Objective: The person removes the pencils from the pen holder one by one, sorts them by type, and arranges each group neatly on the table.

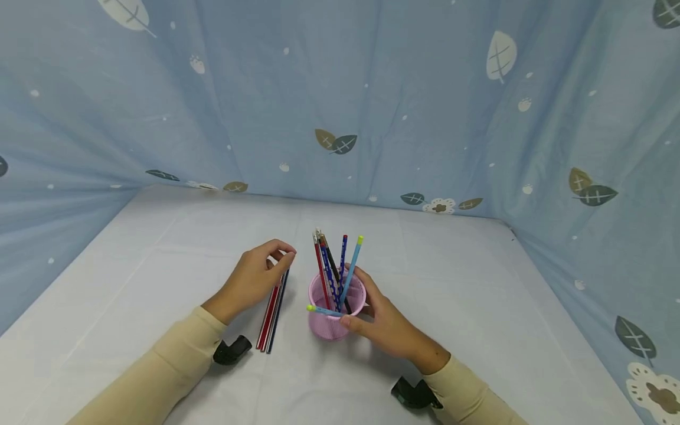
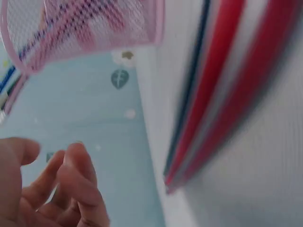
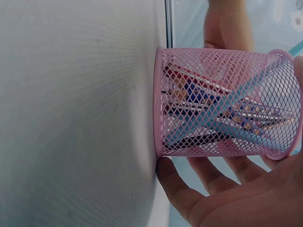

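Note:
A pink mesh pencil cup [image 1: 329,327] stands upright on the table, with several pencils leaning in it. My right hand [image 1: 385,321] grips the cup from the right, its thumb at the near rim and fingers round the far side. In the right wrist view the pencils [image 3: 203,104] show through the mesh. A few red and dark blue pencils [image 1: 271,319] lie side by side on the table, left of the cup. Over their far ends hovers my left hand [image 1: 257,274], fingers loosely bent, thumb apart from the fingertips [image 2: 78,156] and nothing between them.
A white cloth [image 1: 451,277] covers the table. Blue leaf-patterned curtains [image 1: 340,88] hang along the back and both sides. A black wrist-worn device [image 1: 232,350] sits by the left sleeve, another device [image 1: 416,394] by the right.

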Action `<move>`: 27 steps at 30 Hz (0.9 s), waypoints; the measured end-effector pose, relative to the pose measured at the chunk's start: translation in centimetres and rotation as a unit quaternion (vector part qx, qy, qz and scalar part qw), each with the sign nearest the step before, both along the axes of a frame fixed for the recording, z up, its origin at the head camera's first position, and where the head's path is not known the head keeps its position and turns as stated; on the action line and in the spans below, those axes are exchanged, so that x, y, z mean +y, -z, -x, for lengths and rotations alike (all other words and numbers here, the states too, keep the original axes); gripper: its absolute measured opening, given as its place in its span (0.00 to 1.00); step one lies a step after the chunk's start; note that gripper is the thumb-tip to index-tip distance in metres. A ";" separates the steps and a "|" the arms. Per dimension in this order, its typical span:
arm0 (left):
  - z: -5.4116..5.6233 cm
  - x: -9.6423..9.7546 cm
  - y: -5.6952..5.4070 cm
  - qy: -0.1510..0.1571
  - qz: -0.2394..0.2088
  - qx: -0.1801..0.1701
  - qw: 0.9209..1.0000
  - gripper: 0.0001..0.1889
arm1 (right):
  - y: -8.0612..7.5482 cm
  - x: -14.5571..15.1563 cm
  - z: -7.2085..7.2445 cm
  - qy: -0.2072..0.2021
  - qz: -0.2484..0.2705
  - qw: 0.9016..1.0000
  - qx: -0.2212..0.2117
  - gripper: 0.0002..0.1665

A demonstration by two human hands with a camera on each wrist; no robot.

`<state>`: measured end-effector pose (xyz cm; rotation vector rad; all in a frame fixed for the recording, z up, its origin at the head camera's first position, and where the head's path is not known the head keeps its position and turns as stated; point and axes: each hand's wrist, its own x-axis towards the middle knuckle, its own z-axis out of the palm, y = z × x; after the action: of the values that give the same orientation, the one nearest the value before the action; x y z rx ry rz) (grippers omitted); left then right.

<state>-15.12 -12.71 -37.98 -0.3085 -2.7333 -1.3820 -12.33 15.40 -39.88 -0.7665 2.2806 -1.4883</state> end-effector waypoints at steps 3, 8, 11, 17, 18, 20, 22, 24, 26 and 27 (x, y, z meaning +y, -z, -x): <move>-0.6 0.8 -0.4 0.017 -0.042 0.008 0.999 0.18 | 0.0 0.0 0.1 0.003 -0.004 1.000 -0.002 0.50; -1.5 2.2 -0.8 0.042 -0.064 0.021 0.997 0.23 | 0.0 0.0 0.1 0.006 -0.008 1.000 -0.004 0.50; -1.7 2.8 -0.8 0.048 -0.067 0.022 0.996 0.24 | -0.1 0.0 0.1 0.006 -0.007 1.000 -0.005 0.50; -2.2 3.6 -0.8 0.057 -0.062 0.008 0.996 0.24 | -0.2 -0.1 0.0 0.004 -0.005 1.000 -0.003 0.51; -2.2 3.6 -0.8 0.059 -0.062 0.007 0.996 0.24 | -0.2 -0.1 0.0 0.003 -0.003 1.000 0.000 0.51; -2.3 3.8 -0.7 0.062 -0.064 0.002 0.996 0.24 | 0.0 -0.1 0.0 0.003 -0.001 1.000 0.006 0.51; -2.3 4.0 -0.7 0.064 -0.067 -0.001 0.996 0.24 | 0.1 0.0 0.1 0.003 0.001 1.000 0.011 0.51; -2.3 4.1 -0.7 0.064 -0.069 -0.003 0.996 0.23 | 0.2 0.0 0.1 0.004 0.003 1.000 0.013 0.51; -2.2 4.1 -0.6 0.060 -0.070 -0.005 0.996 0.21 | 0.1 -0.1 0.1 0.006 0.002 1.000 0.012 0.51; -2.2 4.1 -0.6 0.059 -0.070 -0.005 0.996 0.20 | 0.1 -0.1 0.1 0.005 0.003 1.000 0.011 0.51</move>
<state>-12.88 -8.56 -37.37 -0.4606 -2.6471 -1.5984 -12.42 15.28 -40.00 -0.7792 2.3007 -1.4982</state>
